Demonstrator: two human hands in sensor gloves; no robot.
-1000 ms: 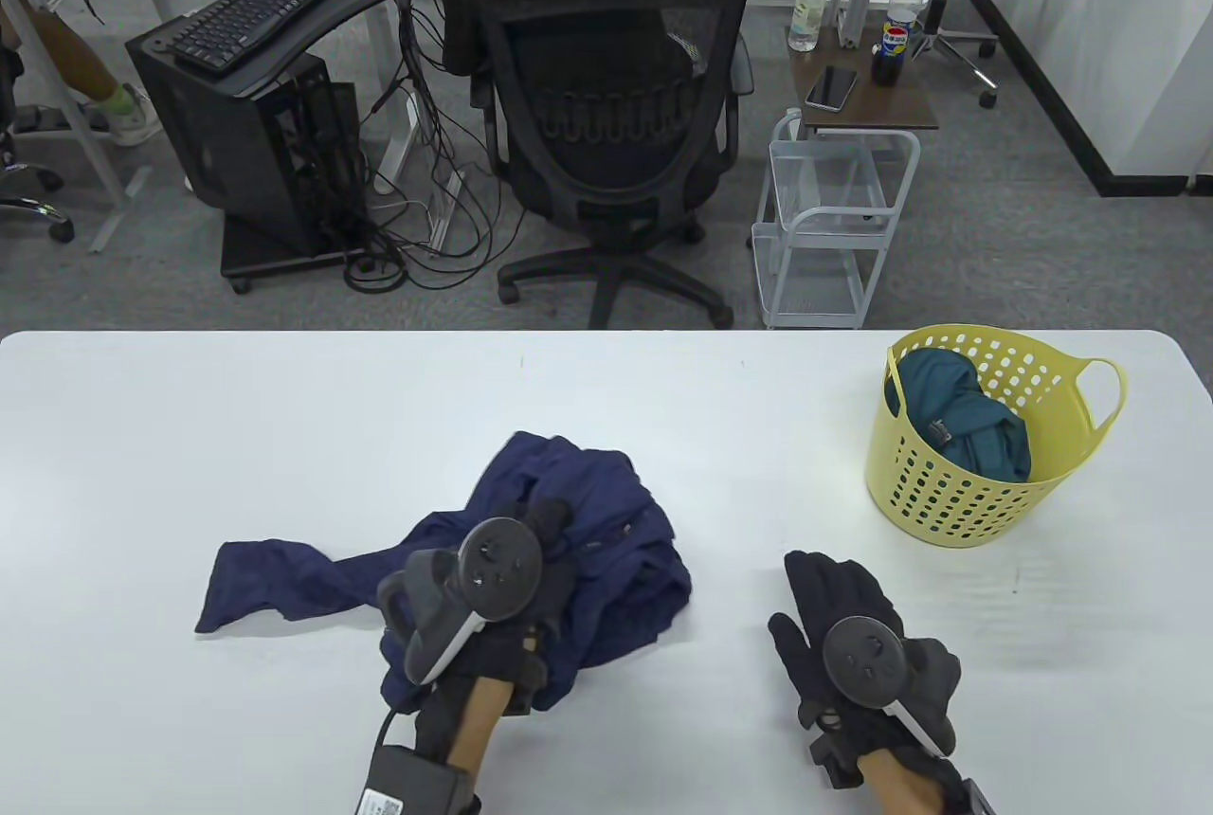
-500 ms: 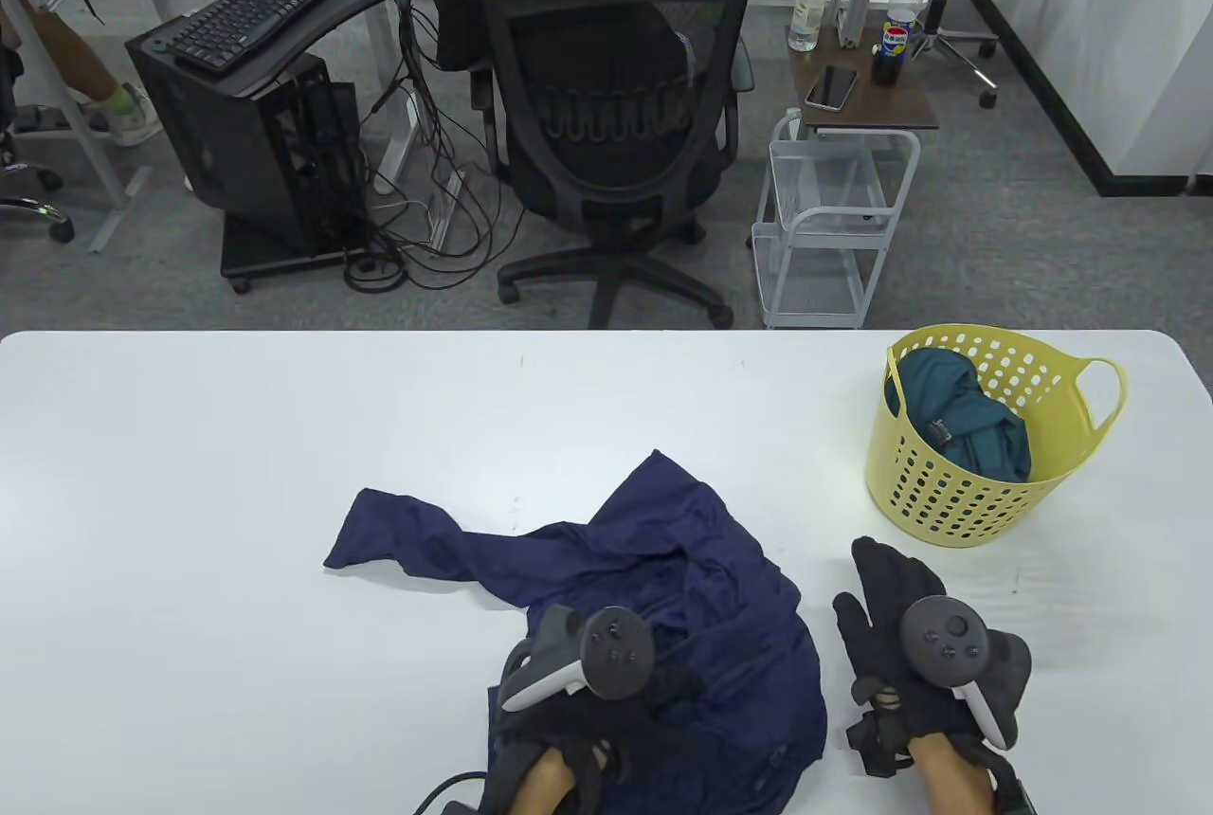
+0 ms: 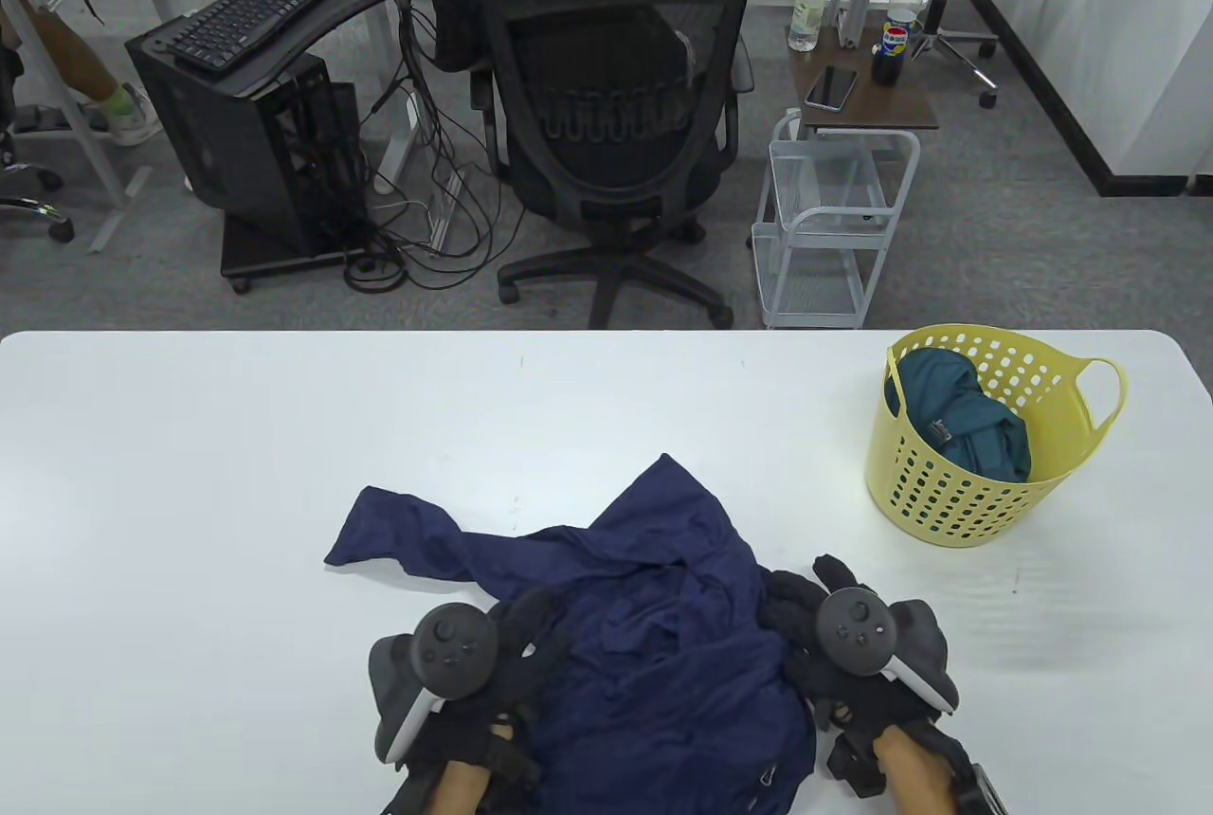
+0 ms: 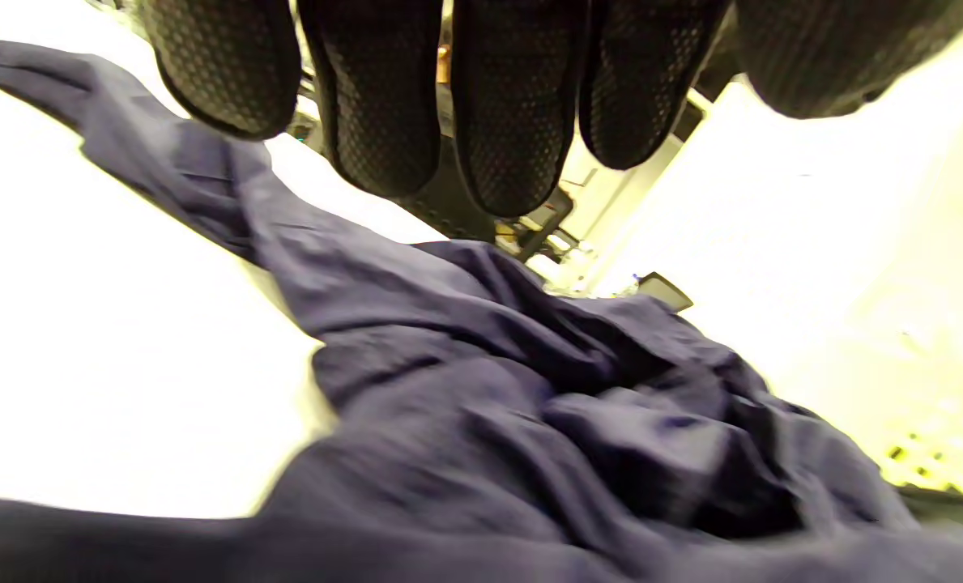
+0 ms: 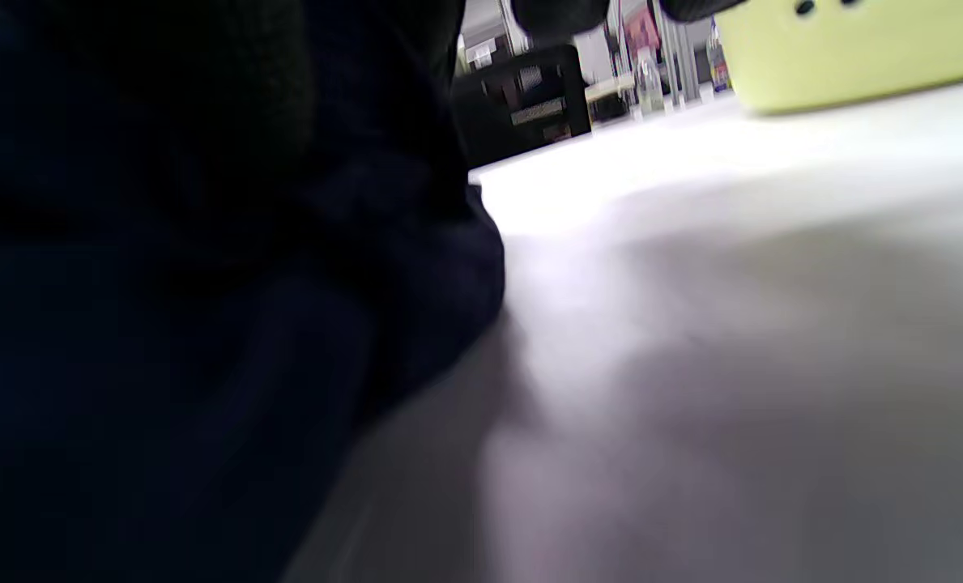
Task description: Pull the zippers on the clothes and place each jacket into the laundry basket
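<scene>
A crumpled navy jacket [image 3: 663, 644] lies at the near middle of the white table [image 3: 237, 436], one sleeve [image 3: 398, 540] trailing left. My left hand [image 3: 526, 640] lies at the jacket's left edge; in the left wrist view its fingers [image 4: 513, 105] hang straight above the cloth [image 4: 530, 405] and hold nothing. My right hand [image 3: 805, 602] touches the jacket's right edge. The right wrist view is blurred, with dark fabric [image 5: 206, 324] filling its left half. A yellow laundry basket [image 3: 957, 493] stands at the right, with a teal jacket [image 3: 967, 426] inside. No zipper is clearly visible.
Beyond the table's far edge stand a black office chair [image 3: 616, 123], a white wire cart [image 3: 824, 227] and a black computer stand [image 3: 256, 114]. The basket wall [image 5: 854, 57] shows at the top right of the right wrist view.
The jacket was dragged right and spread out. Since half a second ago my left hand has moved to its left edge and my right hand has moved left against its right edge.
</scene>
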